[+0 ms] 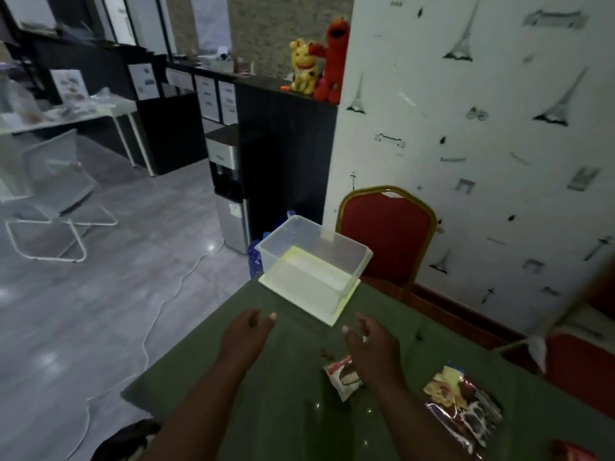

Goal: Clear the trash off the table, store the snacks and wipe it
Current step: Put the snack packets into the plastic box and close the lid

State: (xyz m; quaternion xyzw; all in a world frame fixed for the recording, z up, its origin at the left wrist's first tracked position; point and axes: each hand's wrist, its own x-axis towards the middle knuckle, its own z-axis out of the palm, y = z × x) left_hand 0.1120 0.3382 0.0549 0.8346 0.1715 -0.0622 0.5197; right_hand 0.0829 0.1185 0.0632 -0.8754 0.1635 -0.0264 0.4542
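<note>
A clear plastic storage box stands on its pale yellow lid at the far corner of the green table. My left hand hovers over the table in front of the box, fingers apart, holding nothing. My right hand is beside it, also with spread fingers and nothing in it. Under my right wrist lies a small white and red snack packet. A larger shiny snack bag lies to the right. Small dark crumbs sit between my hands.
A red chair with a gold frame stands behind the box against the patterned wall. Another red seat is at the right edge, and something red shows at the bottom right. A water dispenser and a floor cable are to the left.
</note>
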